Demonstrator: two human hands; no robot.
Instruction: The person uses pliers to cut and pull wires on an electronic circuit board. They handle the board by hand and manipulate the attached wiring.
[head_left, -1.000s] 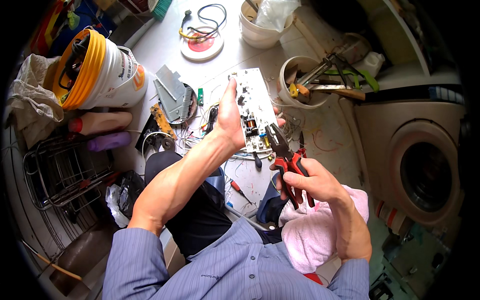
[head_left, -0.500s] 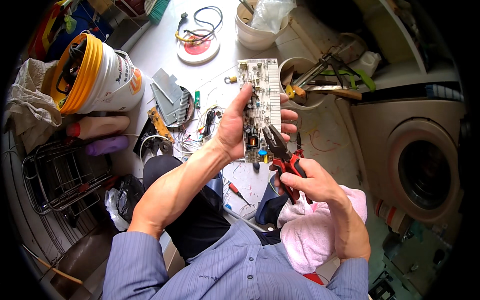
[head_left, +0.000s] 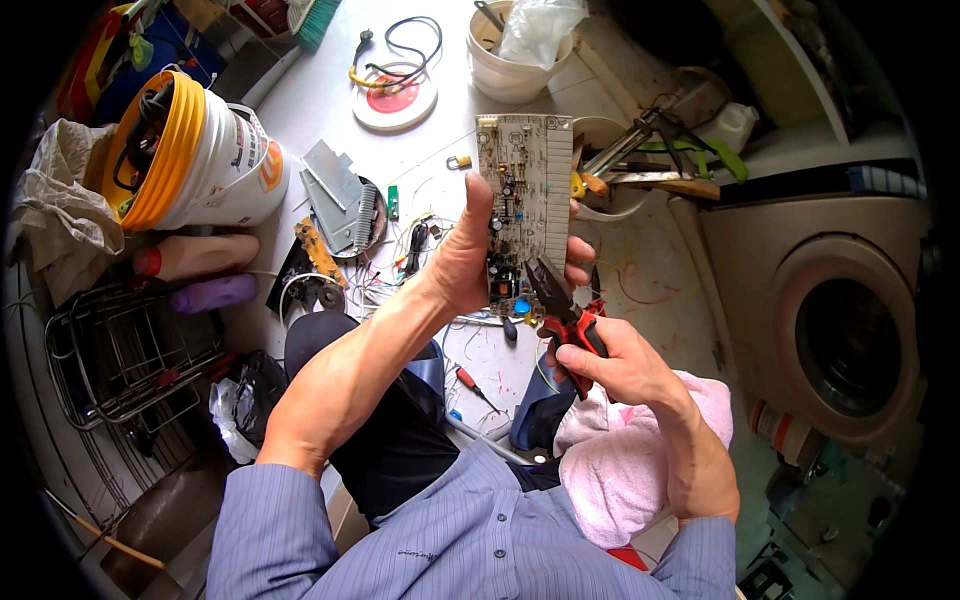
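My left hand (head_left: 464, 250) grips a long circuit board (head_left: 520, 190) by its left side, the thumb along the edge and fingertips showing past its right side. Small components and a blue disc-shaped part stand on the board's face. In my right hand (head_left: 618, 362) are red-and-black pliers (head_left: 560, 305), their handles wrapped by the fingers. The dark jaws lie over the board's lower right part; whether they touch it I cannot tell. Below, on the floor, rests a red-handled screwdriver (head_left: 470, 382).
Wire scraps and metal plates (head_left: 335, 190) lie on the floor at left, near a yellow-rimmed white bucket (head_left: 225, 150). A tool-filled bucket (head_left: 600, 205) stands behind the board. To the right is a front-loading washing machine (head_left: 800, 270). A pink towel (head_left: 640, 460) covers my right leg.
The circuit board has turned a little, its face angled more squarely upward. My left thumb has lifted toward the board's left edge. The pliers have shifted slightly left and down.
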